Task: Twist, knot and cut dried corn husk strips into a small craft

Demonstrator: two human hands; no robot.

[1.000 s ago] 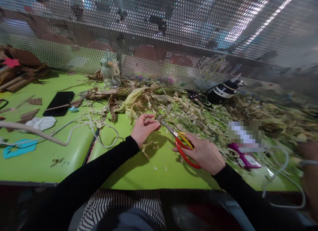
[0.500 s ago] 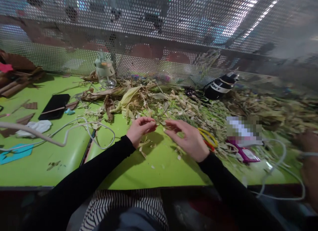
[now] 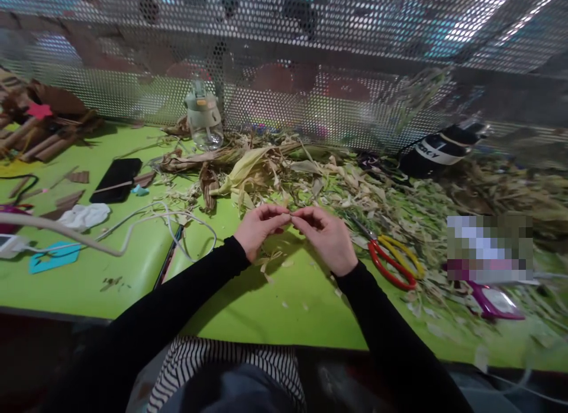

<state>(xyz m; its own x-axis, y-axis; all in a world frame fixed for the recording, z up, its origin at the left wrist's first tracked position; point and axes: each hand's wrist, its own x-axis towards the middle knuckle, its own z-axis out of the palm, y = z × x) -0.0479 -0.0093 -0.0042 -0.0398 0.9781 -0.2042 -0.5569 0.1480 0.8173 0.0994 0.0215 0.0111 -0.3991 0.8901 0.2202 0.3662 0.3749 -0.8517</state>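
Observation:
My left hand (image 3: 261, 228) and my right hand (image 3: 323, 235) meet fingertip to fingertip above the green table (image 3: 248, 312). Both are pinched closed, thumb against forefinger. Whatever sits between the fingertips is too small to name. Just beyond my hands lies a pale yellow-green corn husk (image 3: 244, 170) on a heap of dry husk scraps (image 3: 319, 179). A few small flakes (image 3: 266, 265) lie on the table under my hands. To the right of my right hand rest scissors (image 3: 393, 265) with one red and one yellow handle loop.
A clear bottle (image 3: 206, 120) stands at the back, and a black bottle (image 3: 437, 152) leans at back right. Left are a phone (image 3: 116, 179), white tissue (image 3: 84, 216), blue cutout (image 3: 55, 257) and white cable (image 3: 146, 210). A perforated metal screen (image 3: 284, 81) borders the far edge.
My hands have come together, and their fingertips now touch. The right hand has closed from a loose curl into a pinch. The view has shifted, showing the scissors more fully.

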